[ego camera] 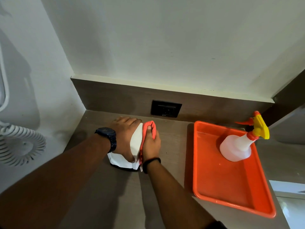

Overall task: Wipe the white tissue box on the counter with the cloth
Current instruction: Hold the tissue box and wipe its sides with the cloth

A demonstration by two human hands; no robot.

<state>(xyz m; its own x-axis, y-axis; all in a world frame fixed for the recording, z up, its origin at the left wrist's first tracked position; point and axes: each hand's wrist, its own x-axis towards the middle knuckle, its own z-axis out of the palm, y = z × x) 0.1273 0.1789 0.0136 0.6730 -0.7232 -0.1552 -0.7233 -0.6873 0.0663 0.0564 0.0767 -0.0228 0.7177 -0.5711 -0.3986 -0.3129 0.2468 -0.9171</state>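
- Two hands are working at the white tissue box (pixel 136 142), which is sitting on the brown counter (pixel 125 195) near the back corner, well left of the orange tray (pixel 231 187) and its spray bottle (pixel 236 148).
- Its long axis is running roughly from the person toward the back wall, so the side being cleaned is facing right, directly against the cloth hand.
- Spread over the top and left side, the left hand (pixel 123 138) is pressing down and gripping the box to steady it, fingers reaching its far end.
- Curled closed around the bunched orange cloth (pixel 149 129), the right hand (pixel 151 144) is pushing it flat against the box's right face, thumb lying along the top of the fabric.
- Both hands are touching the box, one on either side, with the white top showing between them.
- Judging from this, the wiping stroke is likely travelling along the long axis, and the bracing hand is mattering most, since a light box could slide sideways.
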